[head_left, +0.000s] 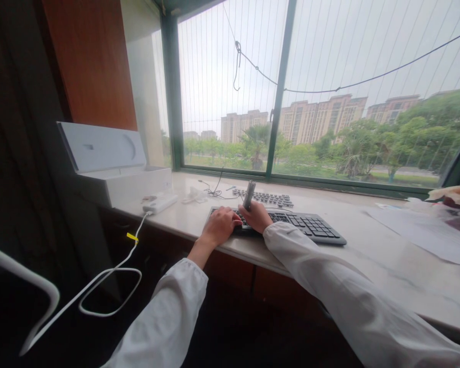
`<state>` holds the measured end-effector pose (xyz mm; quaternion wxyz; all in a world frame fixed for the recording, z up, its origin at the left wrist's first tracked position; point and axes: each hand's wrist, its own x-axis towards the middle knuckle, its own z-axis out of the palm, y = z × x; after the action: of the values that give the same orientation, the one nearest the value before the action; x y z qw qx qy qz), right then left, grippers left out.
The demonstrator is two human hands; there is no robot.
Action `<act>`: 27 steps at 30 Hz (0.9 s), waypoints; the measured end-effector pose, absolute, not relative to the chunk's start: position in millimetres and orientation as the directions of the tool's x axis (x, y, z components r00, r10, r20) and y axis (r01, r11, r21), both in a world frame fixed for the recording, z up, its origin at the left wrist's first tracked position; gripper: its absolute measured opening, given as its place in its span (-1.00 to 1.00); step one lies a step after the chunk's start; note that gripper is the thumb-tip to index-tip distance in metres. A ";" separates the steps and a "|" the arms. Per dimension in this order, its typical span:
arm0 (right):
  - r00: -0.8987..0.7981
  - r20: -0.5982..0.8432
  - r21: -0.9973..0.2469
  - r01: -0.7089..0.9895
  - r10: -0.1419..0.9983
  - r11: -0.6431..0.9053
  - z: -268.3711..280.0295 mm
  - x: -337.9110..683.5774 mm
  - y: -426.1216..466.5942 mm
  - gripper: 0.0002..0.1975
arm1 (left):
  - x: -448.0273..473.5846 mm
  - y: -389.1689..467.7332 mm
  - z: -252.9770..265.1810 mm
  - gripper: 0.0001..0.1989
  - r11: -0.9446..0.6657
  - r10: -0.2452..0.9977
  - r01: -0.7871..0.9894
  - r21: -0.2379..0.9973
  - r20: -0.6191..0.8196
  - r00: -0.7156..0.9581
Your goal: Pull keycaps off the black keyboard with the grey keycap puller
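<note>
Steady the long black plastic keyboard on the pale marble counter, left hand loosely curled; cannot tell whether pinching anything. Guide the slim dark-grey stick-shaped tool lightly, right hand closed round its lower part.

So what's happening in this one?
The left hand rests on the left part of a black keyboard on a pale counter. The right hand grips a dark, near-upright, stick-like object over it; exactly what it is, I can't tell. Behind lie rows of dark key-like pieces.
</note>
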<state>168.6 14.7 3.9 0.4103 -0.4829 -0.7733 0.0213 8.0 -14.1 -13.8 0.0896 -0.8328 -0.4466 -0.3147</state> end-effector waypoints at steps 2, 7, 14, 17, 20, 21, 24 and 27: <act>-0.196 0.615 -0.432 0.726 0.764 0.535 3.8 168.6 14.7 -0.69 | 7.9 -13.6 -14.3 -0.79 -0.585 0.685 0.800 0.132 0.609 0.401; -0.194 0.617 -0.439 0.719 0.763 0.539 3.6 168.7 15.1 -0.69 | 7.6 -14.3 -14.0 -0.79 -0.585 0.688 0.800 0.136 0.605 0.401; -0.200 0.610 -0.429 0.731 0.767 0.531 4.0 168.5 15.0 -0.69 | 7.4 -14.4 -14.2 -0.78 -0.584 0.689 0.800 0.140 0.606 0.398; -0.201 0.605 -0.424 0.738 0.771 0.525 4.4 168.7 14.9 -0.70 | 7.8 -14.4 -14.0 -0.77 -0.581 0.694 0.801 0.143 0.601 0.396; -0.198 0.600 -0.422 0.745 0.775 0.516 5.2 168.9 14.5 -0.70 | 8.0 -15.1 -13.2 -0.77 -0.581 0.699 0.801 0.149 0.595 0.397; -0.193 0.598 -0.426 0.746 0.778 0.513 5.8 169.0 14.1 -0.70 | 8.0 -15.3 -12.9 -0.78 -0.580 0.700 0.801 0.151 0.595 0.394; -0.186 0.590 -0.434 0.747 0.785 0.503 8.8 169.2 12.0 -0.71 | 7.9 -15.9 -12.5 -0.80 -0.583 0.700 0.798 0.155 0.595 0.396; -0.209 0.588 -0.403 0.762 0.781 0.508 12.8 169.5 9.0 -0.70 | 7.9 -16.1 -12.5 -0.79 -0.583 0.703 0.796 0.164 0.594 0.392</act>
<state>169.5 9.0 12.8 0.3863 -0.4961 -0.7775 0.0126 7.9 -16.1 -12.5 0.0733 -0.8310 -0.4509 -0.3174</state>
